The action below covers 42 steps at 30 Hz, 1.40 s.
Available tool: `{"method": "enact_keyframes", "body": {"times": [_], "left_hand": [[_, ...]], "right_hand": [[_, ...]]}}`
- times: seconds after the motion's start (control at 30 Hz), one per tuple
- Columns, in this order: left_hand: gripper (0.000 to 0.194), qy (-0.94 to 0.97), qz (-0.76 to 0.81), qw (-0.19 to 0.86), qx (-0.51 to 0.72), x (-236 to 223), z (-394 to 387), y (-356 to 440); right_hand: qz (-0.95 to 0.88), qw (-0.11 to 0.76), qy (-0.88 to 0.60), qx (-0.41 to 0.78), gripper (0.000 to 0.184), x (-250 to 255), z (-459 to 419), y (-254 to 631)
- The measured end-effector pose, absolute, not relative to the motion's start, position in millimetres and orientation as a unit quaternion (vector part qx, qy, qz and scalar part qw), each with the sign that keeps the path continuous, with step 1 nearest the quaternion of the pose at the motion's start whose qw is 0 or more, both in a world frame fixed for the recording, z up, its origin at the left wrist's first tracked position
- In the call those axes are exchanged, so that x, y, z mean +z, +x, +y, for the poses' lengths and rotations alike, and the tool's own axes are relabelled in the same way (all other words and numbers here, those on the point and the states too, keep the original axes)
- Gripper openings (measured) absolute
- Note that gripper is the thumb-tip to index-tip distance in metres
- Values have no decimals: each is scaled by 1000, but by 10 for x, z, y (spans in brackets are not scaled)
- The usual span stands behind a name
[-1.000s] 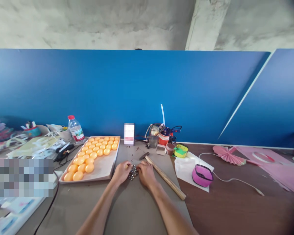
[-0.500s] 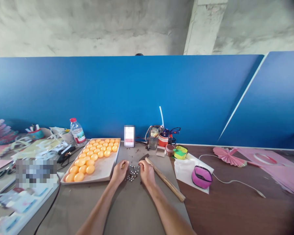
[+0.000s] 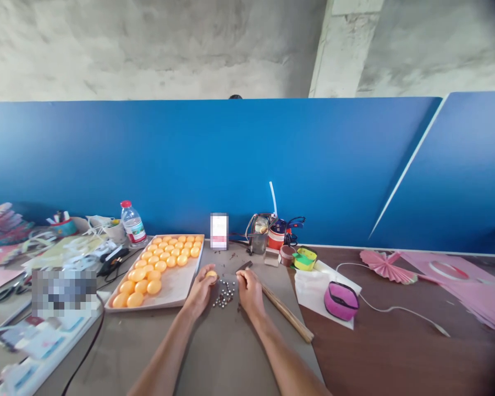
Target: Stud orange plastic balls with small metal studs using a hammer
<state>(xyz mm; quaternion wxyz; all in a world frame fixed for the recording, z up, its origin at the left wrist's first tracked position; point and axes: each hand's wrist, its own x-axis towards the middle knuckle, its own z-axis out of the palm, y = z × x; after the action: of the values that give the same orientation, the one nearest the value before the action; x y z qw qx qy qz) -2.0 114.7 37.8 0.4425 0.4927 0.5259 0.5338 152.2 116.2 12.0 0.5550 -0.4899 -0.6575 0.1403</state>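
An orange ping-pong ball [image 3: 212,275] is held between the fingers of my left hand [image 3: 199,294], just right of the tray. My right hand [image 3: 251,294] has its fingertips pinched together; whatever may be in them is too small to make out. Between both hands lies a loose pile of small silvery metal balls [image 3: 224,295]. A hammer with a wooden handle [image 3: 289,314] rests beside my right hand, which partly covers it. To the left, a shallow white tray [image 3: 180,283] bears several rows of orange ping-pong balls [image 3: 160,266].
Behind stand a phone with a blurred screen [image 3: 219,231], a glass jar [image 3: 259,234] and a yellow-green container [image 3: 305,258]. A purple pouch [image 3: 341,300] sits on white paper at right. Bottle [image 3: 133,225], scissors [image 3: 9,290] and cables crowd the left. A blue partition [image 3: 231,159] closes off the back.
My left hand has turned, so the ball in its fingers shows more fully. The right hand stays pinched near the hammer head. The view has shifted slightly.
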Motion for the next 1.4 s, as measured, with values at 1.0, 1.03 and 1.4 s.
{"method": "enact_keyframes", "body": {"times": [1.0, 1.03, 1.4], "left_hand": [[58, 325, 314, 681, 576, 476, 1051, 79], [57, 331, 314, 679, 575, 464, 1053, 83], [34, 357, 282, 703, 547, 384, 1063, 61]], "right_hand": [[-475, 614, -369, 511, 9, 202, 1210, 1465], [-460, 617, -356, 530, 10, 210, 1202, 1451], [-402, 602, -295, 624, 12, 269, 1111, 1375]]}}
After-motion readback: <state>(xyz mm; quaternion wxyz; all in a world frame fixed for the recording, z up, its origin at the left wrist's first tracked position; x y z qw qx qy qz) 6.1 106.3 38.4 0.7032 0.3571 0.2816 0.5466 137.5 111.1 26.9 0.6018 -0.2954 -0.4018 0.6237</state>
